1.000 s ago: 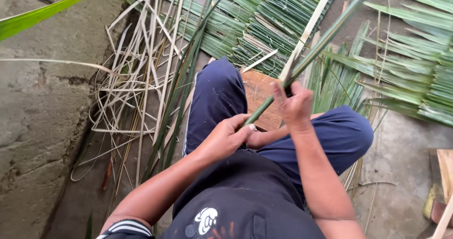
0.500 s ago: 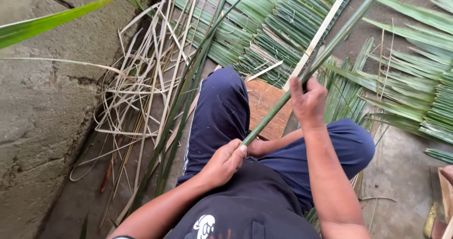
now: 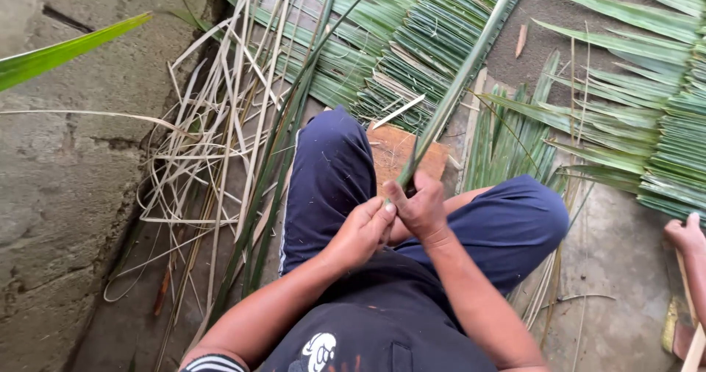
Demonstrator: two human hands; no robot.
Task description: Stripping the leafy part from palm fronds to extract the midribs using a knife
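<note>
Head view: left hand (image 3: 362,232) and right hand (image 3: 421,209) meet over the lap, both closed around the lower end of a long green palm stem (image 3: 448,100) slanting up and away to the right. Beyond, a wooden board (image 3: 393,151) lies between the knees; pale dry strips (image 3: 213,144) left, folded palm leaves (image 3: 412,34) farther out. Another person's hand (image 3: 685,234) shows at the right edge.

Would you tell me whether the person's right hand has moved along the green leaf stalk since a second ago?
Yes. The right hand slid down the green stalk, from beyond the wooden board back beside the left hand.
</note>
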